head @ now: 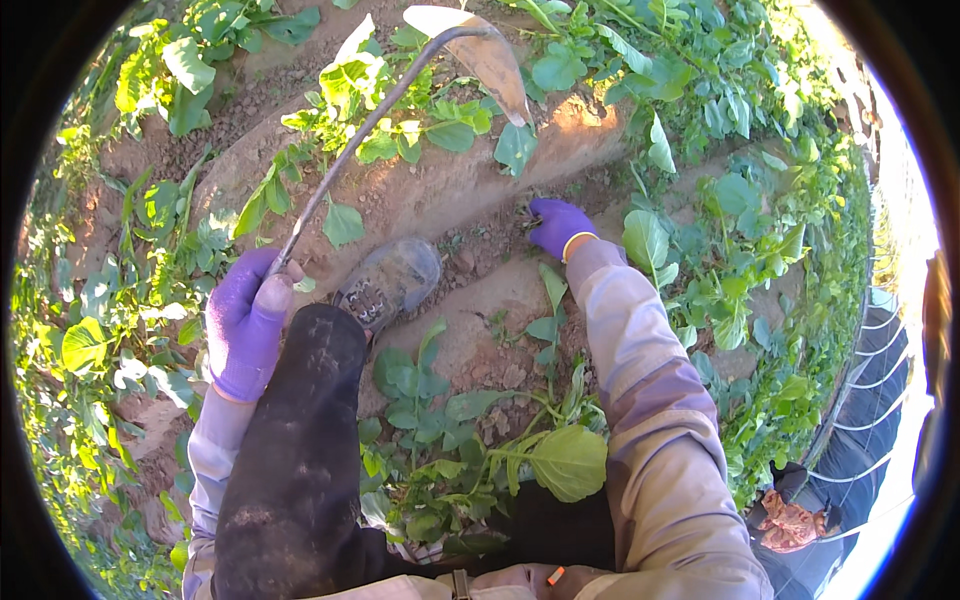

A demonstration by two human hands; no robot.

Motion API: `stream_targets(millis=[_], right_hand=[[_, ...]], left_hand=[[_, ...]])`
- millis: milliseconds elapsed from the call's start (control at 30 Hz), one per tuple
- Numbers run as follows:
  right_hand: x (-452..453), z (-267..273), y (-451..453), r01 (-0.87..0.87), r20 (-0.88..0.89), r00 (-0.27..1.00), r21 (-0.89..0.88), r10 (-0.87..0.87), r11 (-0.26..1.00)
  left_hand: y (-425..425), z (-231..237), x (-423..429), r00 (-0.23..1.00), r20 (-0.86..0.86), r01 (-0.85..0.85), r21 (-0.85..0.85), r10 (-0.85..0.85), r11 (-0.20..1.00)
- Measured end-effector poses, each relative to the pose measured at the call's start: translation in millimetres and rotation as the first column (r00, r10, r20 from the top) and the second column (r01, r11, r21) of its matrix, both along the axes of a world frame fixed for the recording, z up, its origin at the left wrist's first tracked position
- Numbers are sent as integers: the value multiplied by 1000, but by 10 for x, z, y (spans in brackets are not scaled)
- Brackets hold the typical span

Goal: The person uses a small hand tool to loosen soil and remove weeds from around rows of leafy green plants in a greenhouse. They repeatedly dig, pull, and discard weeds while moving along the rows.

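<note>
My left hand [250,322], in a purple glove with worn fingertips, is closed around the thin shaft of a hand hoe [360,135]. The hoe's rusty, pointed blade [491,67] hangs at the top of the view, over leafy plants and a soil ridge. My right hand [561,227], in a purple glove with a yellow cuff, reaches down to the furrow at the centre right. Small weeds [529,219] show at its fingertips; whether they are gripped is unclear.
A dusty laced shoe [394,281] stands in the furrow beside my dark-trousered knee. Leafy crop plants [566,461] grow close in front of my body, with more rows at both sides. White hoops [874,382] and dark sheeting [862,442] run along the right edge.
</note>
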State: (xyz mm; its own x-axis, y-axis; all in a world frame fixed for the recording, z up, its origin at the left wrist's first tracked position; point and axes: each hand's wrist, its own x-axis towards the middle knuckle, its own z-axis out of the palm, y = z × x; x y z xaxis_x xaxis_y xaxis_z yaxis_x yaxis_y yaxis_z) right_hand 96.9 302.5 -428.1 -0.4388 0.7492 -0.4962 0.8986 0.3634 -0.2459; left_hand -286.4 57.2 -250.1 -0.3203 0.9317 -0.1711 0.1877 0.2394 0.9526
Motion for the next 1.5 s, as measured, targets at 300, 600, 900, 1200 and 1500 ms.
stream_targets(millis=[300, 600, 900, 1200, 1500], right_hand=[[-457, 33, -711, -175, 79, 983, 84, 168, 981], [400, -92, 119, 425, -210, 891, 76, -402, 902], [278, -356, 236, 395, -10, 918, 103, -396, 913], [-238, 47, -397, 0, -315, 949, 55, 18, 998], [-399, 50, -570, -242, -22, 969, 100, 245, 965]], left_hand=[[3, -50, 4, 1000, -15, 14, -2, -14, 1000], [-18, -59, 1, 1000, 7, 15, -36, -15, 999], [-8, 12, 51, 997, -69, 40, -82, -45, 996], [5, -9, 77, 999, -41, 31, -52, -33, 998], [10, -27, 69, 999, -49, 16, -42, -18, 999]])
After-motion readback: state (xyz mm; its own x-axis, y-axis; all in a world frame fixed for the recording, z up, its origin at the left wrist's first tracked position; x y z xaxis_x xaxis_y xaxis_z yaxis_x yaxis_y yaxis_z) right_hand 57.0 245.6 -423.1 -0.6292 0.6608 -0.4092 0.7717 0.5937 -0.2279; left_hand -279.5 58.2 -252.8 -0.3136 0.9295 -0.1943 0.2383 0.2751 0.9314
